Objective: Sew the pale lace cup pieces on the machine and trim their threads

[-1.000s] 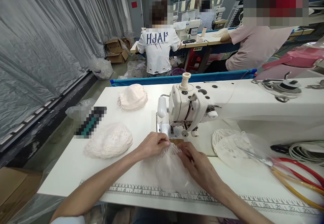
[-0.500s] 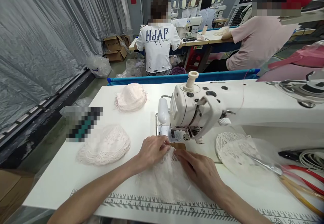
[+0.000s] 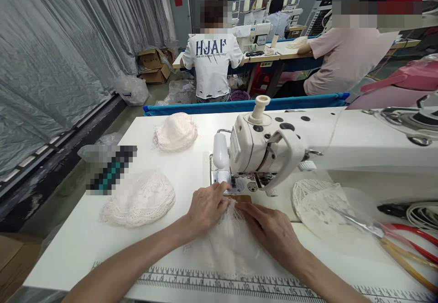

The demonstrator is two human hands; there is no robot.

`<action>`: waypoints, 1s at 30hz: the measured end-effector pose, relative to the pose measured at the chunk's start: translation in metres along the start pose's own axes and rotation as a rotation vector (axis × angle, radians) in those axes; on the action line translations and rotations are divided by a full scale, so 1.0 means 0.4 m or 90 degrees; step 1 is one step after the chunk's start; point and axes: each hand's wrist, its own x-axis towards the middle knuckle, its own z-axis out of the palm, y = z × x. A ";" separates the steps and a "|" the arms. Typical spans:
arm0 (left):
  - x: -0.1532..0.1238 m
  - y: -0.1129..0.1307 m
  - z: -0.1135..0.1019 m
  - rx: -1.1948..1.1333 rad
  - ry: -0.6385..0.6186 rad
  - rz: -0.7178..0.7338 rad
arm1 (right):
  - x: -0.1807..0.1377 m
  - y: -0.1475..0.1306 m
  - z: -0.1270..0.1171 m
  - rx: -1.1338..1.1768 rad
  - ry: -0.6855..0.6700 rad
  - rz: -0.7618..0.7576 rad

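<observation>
A sheer white lace fabric piece lies gathered in front of the white sewing machine, its upper edge bunched between my hands. My left hand pinches that edge from the left, its index finger reaching toward the presser foot. From the right, my right hand grips the same edge with thumb and fingers together. Just beyond my fingertips are the needle area and a small brown plate. Exactly how the fabric folds under my fingers is hidden.
Pale lace cups and a pinkish cup sit on the left tabletop. To the right lie round lace pieces and scissors with red and yellow handles. A printed ruler runs along the front. Co-workers sit beyond.
My left index finger has lifted and stretched out further toward the needle area. Both hands stay on the lace fabric, and the camera view has shifted slightly.
</observation>
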 end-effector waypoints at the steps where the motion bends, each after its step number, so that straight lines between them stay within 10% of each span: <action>1: -0.001 0.001 0.001 0.013 0.007 0.004 | 0.000 -0.001 0.000 -0.019 0.010 -0.011; 8: -0.003 0.001 0.011 0.096 0.142 0.166 | 0.016 -0.037 -0.030 -0.226 0.088 -0.084; 16: -0.027 0.000 0.004 0.157 0.120 0.283 | -0.014 -0.044 -0.020 -0.056 0.101 -0.212; 30: 0.052 -0.035 0.037 0.172 0.205 0.254 | 0.055 0.055 -0.019 -0.194 0.098 -0.228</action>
